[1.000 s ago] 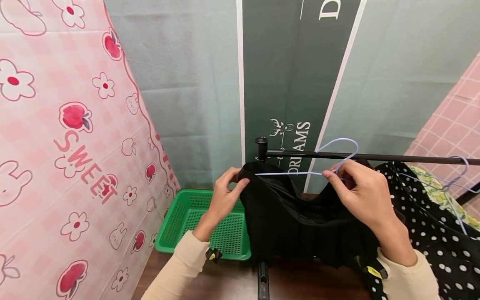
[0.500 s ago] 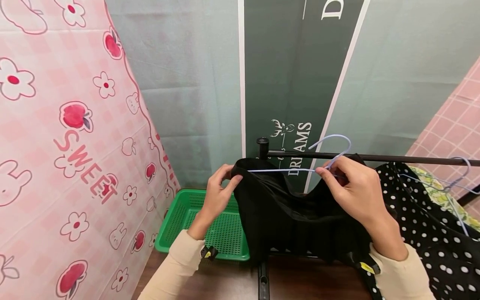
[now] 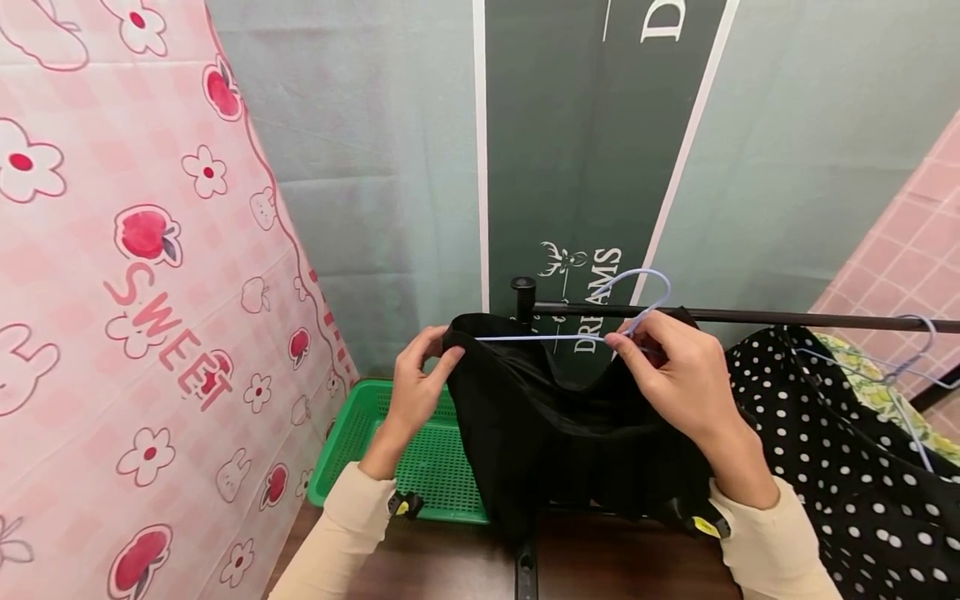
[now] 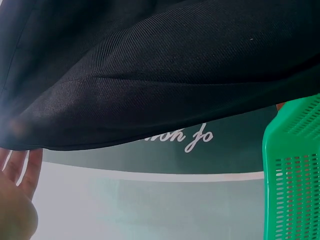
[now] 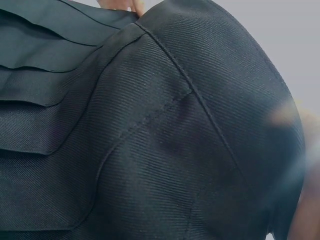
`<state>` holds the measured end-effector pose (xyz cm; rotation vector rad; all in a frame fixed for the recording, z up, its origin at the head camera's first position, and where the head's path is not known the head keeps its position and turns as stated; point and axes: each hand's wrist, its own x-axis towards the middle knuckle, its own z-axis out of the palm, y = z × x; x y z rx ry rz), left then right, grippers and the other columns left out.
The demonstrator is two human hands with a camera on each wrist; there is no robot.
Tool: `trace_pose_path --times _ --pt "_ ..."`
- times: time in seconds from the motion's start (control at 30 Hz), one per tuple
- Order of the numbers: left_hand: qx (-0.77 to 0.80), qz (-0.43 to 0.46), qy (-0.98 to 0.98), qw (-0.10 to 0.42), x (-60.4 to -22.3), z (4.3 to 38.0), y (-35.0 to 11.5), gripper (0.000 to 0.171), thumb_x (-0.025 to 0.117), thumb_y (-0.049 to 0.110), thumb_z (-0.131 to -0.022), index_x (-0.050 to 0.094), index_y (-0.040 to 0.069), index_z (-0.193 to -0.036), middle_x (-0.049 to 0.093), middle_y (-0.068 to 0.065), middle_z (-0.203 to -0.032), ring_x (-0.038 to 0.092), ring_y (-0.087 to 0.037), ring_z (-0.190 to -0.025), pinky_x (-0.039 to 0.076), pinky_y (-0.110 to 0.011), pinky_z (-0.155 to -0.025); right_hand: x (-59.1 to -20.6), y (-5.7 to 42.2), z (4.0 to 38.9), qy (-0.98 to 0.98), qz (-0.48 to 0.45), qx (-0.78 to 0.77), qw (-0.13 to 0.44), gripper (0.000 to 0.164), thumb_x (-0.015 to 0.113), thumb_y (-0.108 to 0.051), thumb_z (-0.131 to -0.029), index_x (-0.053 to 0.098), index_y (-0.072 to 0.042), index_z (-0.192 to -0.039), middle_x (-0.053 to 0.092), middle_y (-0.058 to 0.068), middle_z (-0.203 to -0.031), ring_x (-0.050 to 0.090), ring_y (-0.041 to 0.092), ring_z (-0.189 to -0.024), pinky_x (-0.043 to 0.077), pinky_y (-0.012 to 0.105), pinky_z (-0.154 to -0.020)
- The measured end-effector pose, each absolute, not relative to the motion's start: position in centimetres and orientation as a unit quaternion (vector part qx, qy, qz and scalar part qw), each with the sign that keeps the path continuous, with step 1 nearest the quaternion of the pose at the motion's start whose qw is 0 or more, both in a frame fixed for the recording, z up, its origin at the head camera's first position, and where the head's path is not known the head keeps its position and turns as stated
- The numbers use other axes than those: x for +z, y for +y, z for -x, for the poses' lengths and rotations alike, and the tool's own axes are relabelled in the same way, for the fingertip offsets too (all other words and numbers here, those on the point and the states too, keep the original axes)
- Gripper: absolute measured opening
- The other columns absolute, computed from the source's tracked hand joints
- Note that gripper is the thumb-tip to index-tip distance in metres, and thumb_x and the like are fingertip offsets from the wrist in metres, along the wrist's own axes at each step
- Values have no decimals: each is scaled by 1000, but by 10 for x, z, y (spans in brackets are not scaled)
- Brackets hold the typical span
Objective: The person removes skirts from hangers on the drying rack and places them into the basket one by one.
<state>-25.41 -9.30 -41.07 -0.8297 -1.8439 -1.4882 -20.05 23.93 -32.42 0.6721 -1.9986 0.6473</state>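
A black pleated skirt [image 3: 555,458] hangs from a light-blue wire hanger [image 3: 540,337], whose bar runs inside the skirt's upper opening. At the left corner, my left hand [image 3: 412,387] pinches the skirt's edge between thumb and fingers, by the end of the bar. My right hand [image 3: 686,379] grips the hanger just below its hook, which rises in front of the rail in the head view. Dark ribbed cloth of the skirt [image 4: 175,60] fills the upper left wrist view. Its pleats [image 5: 40,120] show in the right wrist view, where the right hand is mostly hidden.
A black rail [image 3: 795,317] on an upright post [image 3: 523,298] runs to the right. Polka-dot clothing [image 3: 847,500] hangs there near another blue hanger [image 3: 911,367]. Lower left stands a green perforated basket [image 3: 330,467]. A pink printed cloth [image 3: 187,333] covers the left side.
Both hands have moved left and slightly up, taking the hanger and skirt with them. The hook now stands nearer the rail's left end. Both grips look the same.
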Motion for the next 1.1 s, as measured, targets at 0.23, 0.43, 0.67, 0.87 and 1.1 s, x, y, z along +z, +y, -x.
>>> trace_pose_path --times 0.23,0.43,0.67,0.87,1.1 --pt "-564 303 -700 316 -412 255 -101 32 68 -8 -98 69 2 -129 72 -19 -108 67 -17 -91 46 -23 -75 -326 232 207 -813 -269 266 442 17 89 -17 -85 72 -13 -83 54 -8 -67 41 3 -61 31 22 -56" --pt "-561 294 -704 323 -414 255 -108 32 67 -9 -99 68 1 -129 70 -18 -103 64 -13 -89 45 -21 -77 -323 225 208 -817 -269 271 433 19 90 -10 -83 70 -13 -83 54 -8 -67 40 2 -60 31 22 -56" --pt "-570 293 -693 331 -413 257 -115 30 65 -11 -99 67 -2 -128 68 -19 -101 63 -11 -90 49 -22 -84 -321 215 211 -815 -274 275 430 21 88 -12 -86 68 -12 -81 61 -6 -70 43 5 -60 32 22 -57" --pt "-567 274 -698 342 -411 257 -122 29 66 -9 -99 68 -1 -127 67 -18 -98 64 -5 -94 49 -21 -87 -320 206 213 -813 -283 273 430 20 89 -13 -86 69 -11 -83 60 -5 -70 44 5 -59 32 22 -57" --pt "-571 250 -702 345 -410 256 -129 28 65 -9 -100 68 -2 -128 68 -20 -100 64 -2 -93 47 -20 -82 -319 197 216 -810 -289 271 433 22 88 -15 -88 67 -12 -83 55 -5 -68 44 6 -60 32 23 -57"
